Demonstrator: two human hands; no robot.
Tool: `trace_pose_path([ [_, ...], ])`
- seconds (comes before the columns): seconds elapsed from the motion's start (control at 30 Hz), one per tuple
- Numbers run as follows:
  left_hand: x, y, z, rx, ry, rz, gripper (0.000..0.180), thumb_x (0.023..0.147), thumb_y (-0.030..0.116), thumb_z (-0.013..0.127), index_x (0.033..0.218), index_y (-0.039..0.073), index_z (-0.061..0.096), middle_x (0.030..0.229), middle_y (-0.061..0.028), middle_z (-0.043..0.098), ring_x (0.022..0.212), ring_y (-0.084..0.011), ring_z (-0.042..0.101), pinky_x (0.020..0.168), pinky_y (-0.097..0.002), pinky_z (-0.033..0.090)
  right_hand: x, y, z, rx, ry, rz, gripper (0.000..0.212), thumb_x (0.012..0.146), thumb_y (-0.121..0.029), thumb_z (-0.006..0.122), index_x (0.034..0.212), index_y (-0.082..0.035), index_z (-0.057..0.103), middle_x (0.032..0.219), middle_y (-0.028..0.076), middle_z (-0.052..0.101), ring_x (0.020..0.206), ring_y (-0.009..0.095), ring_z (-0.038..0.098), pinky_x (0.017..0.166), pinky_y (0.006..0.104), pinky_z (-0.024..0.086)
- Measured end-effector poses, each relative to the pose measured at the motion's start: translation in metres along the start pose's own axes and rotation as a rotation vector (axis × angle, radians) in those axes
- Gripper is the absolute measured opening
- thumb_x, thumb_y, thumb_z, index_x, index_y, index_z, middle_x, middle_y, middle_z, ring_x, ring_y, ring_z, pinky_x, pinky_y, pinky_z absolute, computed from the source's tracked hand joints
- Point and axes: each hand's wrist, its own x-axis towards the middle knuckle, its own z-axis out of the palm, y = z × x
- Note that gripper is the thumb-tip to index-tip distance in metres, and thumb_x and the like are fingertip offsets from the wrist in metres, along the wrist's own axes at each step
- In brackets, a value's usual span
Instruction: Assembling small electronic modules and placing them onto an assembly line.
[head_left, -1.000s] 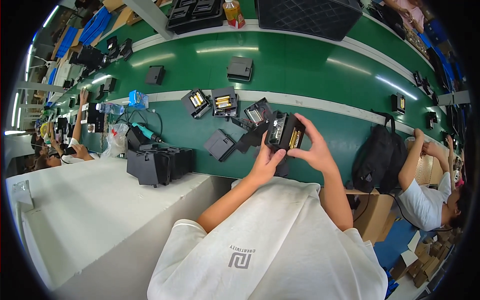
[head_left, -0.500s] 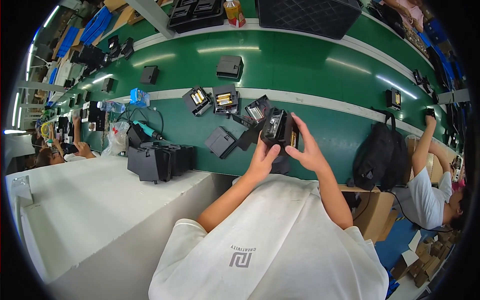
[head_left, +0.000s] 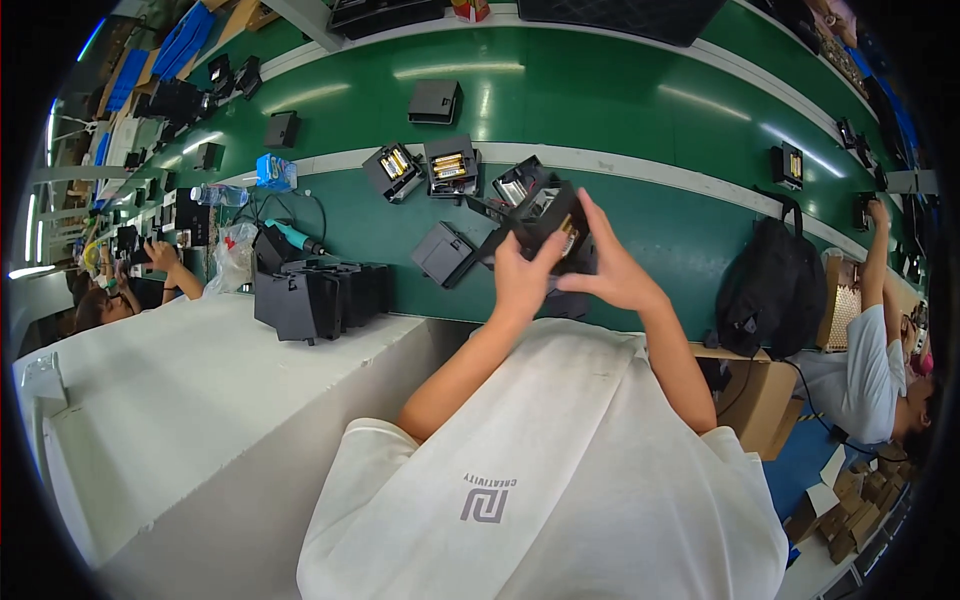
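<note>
Over the near green bench, my left hand and my right hand grip a black plastic battery box between them. Batteries show on its side by my right fingers. My right thumb points toward the left hand, and its fingers stretch along the box's right side. Just beyond lies an open black case with a bare inside. Left of that, one battery box and a second battery box lie with batteries exposed. A closed black box rests left of my left hand.
Left on the white counter stand stacked black housings, with a teal electric screwdriver behind them. A blue carton and a plastic bottle are farther left. A black backpack lies at right, near a co-worker.
The battery box has turned and tilted in my hands, moving slightly up in the picture. The head view has shifted a little. At left, a co-worker's hand has moved.
</note>
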Motion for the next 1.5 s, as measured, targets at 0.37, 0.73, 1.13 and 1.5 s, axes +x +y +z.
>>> trace_pose_path([
  [0.37, 0.012, -0.006, -0.053, -0.392, -0.025, -0.110, 0.033, 0.093, 0.018, 0.059, 0.109, -0.009, 0.048, 0.099, -0.0211, 0.063, 0.085, -0.0254, 0.067, 0.075, -0.0358, 0.060, -0.011, 0.062, 0.052, -0.583, -0.051, -0.226, 0.042, 0.074, -0.014, 0.072, 0.112, -0.006, 0.057, 0.119, 0.009, 0.054, 0.101, 0.028, 0.052, 0.089, 0.0368, 0.039],
  [0.73, 0.013, 0.021, -0.035, -0.328, -0.184, -0.189, 0.035, 0.097, 0.030, 0.052, 0.107, -0.003, 0.054, 0.097, -0.0181, 0.065, 0.074, -0.0251, 0.068, 0.060, -0.0364, 0.061, -0.015, -0.026, -0.031, 0.065, 0.332, -0.089, 0.014, 0.073, 0.005, 0.066, 0.079, -0.001, 0.055, 0.120, 0.008, 0.062, 0.107, 0.027, 0.058, 0.086, 0.0324, 0.048],
  [1.13, 0.009, 0.032, -0.007, -0.363, -0.344, -0.291, 0.042, 0.099, 0.032, 0.048, 0.112, -0.006, 0.055, 0.096, -0.0166, 0.065, 0.069, -0.0219, 0.065, 0.055, -0.0333, 0.059, -0.006, -0.050, -0.038, -0.030, 0.019, -0.402, 0.014, 0.073, 0.002, 0.069, 0.084, -0.002, 0.062, 0.116, 0.005, 0.065, 0.113, 0.026, 0.056, 0.091, 0.0365, 0.049],
  [1.5, 0.005, 0.024, -0.009, -0.383, -0.355, -0.260, 0.036, 0.095, 0.024, 0.055, 0.114, -0.007, 0.055, 0.099, -0.0154, 0.065, 0.079, -0.0197, 0.065, 0.065, -0.0268, 0.056, -0.004, -0.049, -0.046, -0.161, -0.065, -0.531, 0.030, 0.073, 0.001, 0.070, 0.103, -0.004, 0.067, 0.116, 0.006, 0.065, 0.115, 0.028, 0.055, 0.094, 0.0368, 0.048],
])
